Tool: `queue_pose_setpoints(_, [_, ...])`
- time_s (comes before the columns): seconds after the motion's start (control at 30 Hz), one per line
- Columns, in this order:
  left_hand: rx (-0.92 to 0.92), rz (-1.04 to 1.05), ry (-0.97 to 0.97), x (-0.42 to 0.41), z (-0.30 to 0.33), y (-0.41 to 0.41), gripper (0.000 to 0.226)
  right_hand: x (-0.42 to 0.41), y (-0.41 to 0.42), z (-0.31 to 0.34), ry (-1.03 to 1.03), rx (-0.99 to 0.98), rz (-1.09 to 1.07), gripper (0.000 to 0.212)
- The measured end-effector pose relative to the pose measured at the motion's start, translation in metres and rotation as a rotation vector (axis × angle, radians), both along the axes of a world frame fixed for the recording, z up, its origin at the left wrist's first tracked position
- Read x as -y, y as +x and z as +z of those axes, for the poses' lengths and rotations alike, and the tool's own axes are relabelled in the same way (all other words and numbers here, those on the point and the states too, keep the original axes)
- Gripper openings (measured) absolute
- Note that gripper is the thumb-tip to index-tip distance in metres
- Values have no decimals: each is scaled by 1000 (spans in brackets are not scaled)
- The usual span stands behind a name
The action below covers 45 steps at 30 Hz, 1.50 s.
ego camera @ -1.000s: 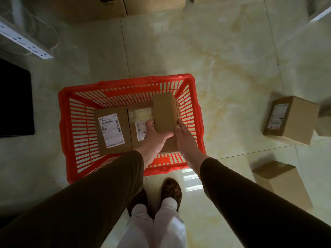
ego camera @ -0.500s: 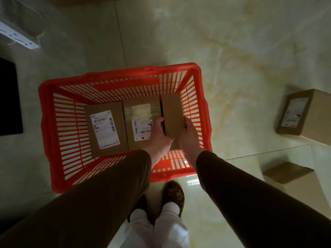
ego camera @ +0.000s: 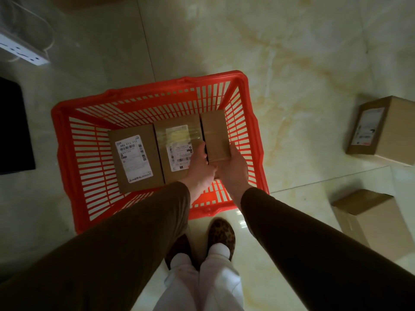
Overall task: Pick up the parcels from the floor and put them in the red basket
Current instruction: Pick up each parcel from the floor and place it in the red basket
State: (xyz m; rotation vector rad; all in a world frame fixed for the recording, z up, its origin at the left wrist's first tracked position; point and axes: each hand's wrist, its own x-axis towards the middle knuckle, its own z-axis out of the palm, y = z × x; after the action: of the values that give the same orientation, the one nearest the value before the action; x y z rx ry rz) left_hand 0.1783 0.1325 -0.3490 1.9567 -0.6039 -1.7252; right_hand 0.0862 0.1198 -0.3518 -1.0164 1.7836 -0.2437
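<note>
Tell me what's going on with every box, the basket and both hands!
Basket: on floor, three boxes inside.
Left box: lying flat, label up.
Middle box: flat, label up.
Narrow box: held by both hands.
Left hand: gripping.
Right hand: gripping.
Two floor boxes: not picked up.
</note>
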Motion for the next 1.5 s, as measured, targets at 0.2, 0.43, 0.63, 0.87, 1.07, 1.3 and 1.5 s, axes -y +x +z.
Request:
queue_pose_setpoints(0.2, [39, -36, -17, -8, 64, -3, 55, -13, -23, 61, 23, -16, 19, 44])
queue_pose_setpoints(0.43, [116, -144, 12, -20, 127, -13, 70, -41, -63, 136, -30, -6, -172, 44])
queue_pose_setpoints(0.63, [132, -234, -18, -25, 164, -65, 66, -61, -131, 179, -78, -25, -303, 39])
queue_pose_setpoints(0.87, [194, -382, -53, -39, 183, -172, 62, -92, -243, 188, -79, -25, -405, 36])
queue_pose_setpoints(1.07, [248, -437, -59, -67, 186, -279, 56, -124, -357, 190, -27, -12, -443, 32])
queue_pose_setpoints(1.3, [184, -465, -27, -83, 184, -367, 58, -135, -453, 187, -28, -83, -467, 29])
queue_pose_setpoints(1.5, [166, -475, -7, -74, 175, -406, 57, -120, -492, 178, -17, -101, -427, 32])
